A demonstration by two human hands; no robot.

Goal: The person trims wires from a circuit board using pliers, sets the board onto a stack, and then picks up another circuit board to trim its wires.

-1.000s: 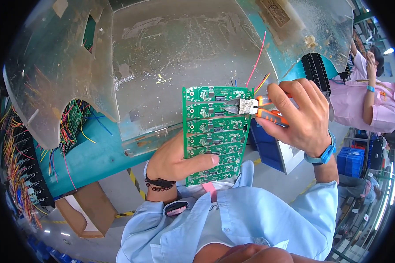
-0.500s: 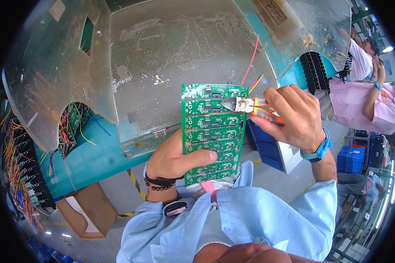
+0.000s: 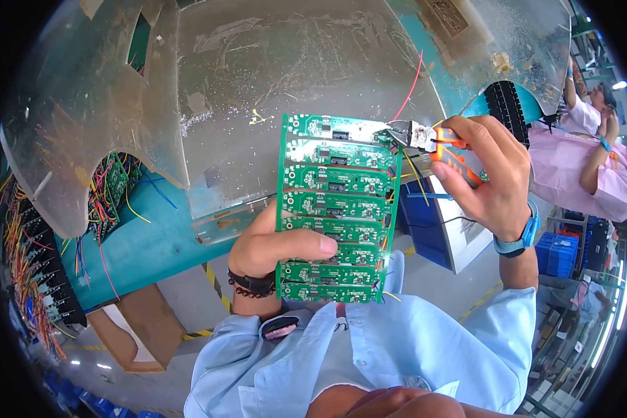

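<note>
The left hand (image 3: 275, 245) gripped a tall green panel of circuit boards (image 3: 334, 207) from its left edge, thumb pressed flat across the front about two thirds down, fingers hidden behind. The panel was held up in front of the chest, upright, long axis running top to bottom with a very slight lean, printed face toward the camera; its eight narrow boards lay stacked crosswise. The right hand (image 3: 491, 182) was closed around the orange-and-grey handles of small side cutters (image 3: 425, 138), long axis roughly horizontal, nose pointing left at the panel's upper right corner. The cutter jaws looked nearly closed at the board edge beside a thin pink wire (image 3: 409, 87) that rose up and right from that corner; whether they pinched the wire could not be told. A yellow wire (image 3: 415, 177) hung down from the same corner. A blue wristband (image 3: 519, 239) sat on the right wrist, a dark bead bracelet (image 3: 252, 287) on the left. Behind the panel lay a scratched clear plastic sheet (image 3: 285, 70) over a teal bench (image 3: 153, 244). Far right, another person in pink (image 3: 578, 164) was seated.
</note>
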